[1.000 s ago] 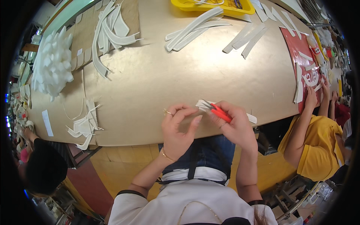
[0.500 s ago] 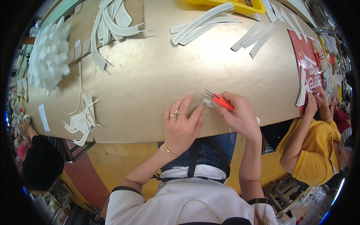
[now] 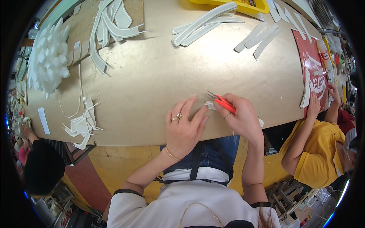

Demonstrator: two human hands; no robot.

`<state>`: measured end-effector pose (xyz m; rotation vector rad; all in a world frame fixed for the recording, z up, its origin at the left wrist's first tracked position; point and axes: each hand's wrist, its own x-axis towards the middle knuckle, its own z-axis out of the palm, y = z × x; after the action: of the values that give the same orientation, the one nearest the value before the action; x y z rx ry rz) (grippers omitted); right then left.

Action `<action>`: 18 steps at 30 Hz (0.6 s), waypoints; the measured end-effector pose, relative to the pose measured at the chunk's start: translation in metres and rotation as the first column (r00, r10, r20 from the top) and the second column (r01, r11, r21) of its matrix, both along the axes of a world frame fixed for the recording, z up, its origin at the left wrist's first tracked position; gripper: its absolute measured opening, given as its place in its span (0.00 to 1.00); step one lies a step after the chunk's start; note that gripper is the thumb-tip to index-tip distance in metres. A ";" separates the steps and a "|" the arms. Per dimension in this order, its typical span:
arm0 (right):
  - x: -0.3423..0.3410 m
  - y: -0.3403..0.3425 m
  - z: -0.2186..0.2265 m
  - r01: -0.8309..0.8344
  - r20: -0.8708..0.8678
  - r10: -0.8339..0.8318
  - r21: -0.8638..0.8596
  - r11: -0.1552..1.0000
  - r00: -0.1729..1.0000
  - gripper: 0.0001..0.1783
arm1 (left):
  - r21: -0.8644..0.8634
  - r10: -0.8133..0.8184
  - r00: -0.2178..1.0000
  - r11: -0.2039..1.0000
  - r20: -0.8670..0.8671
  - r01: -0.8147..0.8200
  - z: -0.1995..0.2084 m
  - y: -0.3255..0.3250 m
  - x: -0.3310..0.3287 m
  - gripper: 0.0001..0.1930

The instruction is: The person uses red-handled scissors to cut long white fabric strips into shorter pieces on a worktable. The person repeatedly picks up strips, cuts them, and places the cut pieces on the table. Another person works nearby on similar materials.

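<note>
My right hand is closed around red-handled thread snips, whose pointed metal blades face up and to the left. Below the blades, a small white strip piece lies on the tan table. My left hand rests on the tabletop with its fingers stretched out and apart. Its index fingertip touches the left end of the small piece, and the thumb is beside it. Part of the piece is hidden by my right fingers.
Pale curved strips lie ahead, near a yellow tray. White cut pieces and a pile of white foam-like pieces are at left. To the right, a co-worker in a yellow shirt works over a red sheet.
My hands and the snips have barely moved. The small white piece sits slightly farther left. At right, the co-worker's hands have moved apart.
</note>
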<state>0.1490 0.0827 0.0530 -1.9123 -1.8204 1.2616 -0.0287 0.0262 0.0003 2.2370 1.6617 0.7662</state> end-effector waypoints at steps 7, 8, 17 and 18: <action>0.002 0.000 -0.001 0.033 -0.060 -0.034 -0.025 0.999 0.998 0.13 | 0.001 0.002 1.000 1.000 0.000 -0.002 -0.001 -0.001 0.000 0.16; 0.002 0.000 0.000 0.021 -0.060 -0.023 -0.027 0.999 0.998 0.13 | 0.000 0.002 1.000 1.000 -0.002 -0.002 -0.001 -0.001 0.000 0.17; 0.002 0.003 0.001 -0.008 0.000 0.008 -0.036 0.999 1.000 0.14 | -0.009 -0.001 1.000 1.000 -0.003 0.001 -0.001 -0.001 0.000 0.17; 0.001 0.003 0.001 -0.007 -0.002 0.007 -0.032 0.999 1.000 0.13 | -0.009 -0.001 1.000 1.000 -0.003 0.001 -0.001 -0.001 0.000 0.17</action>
<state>0.1503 0.0853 0.0545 -1.9218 -1.8184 1.3020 -0.0287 0.0249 -0.0011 2.2336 1.6623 0.7540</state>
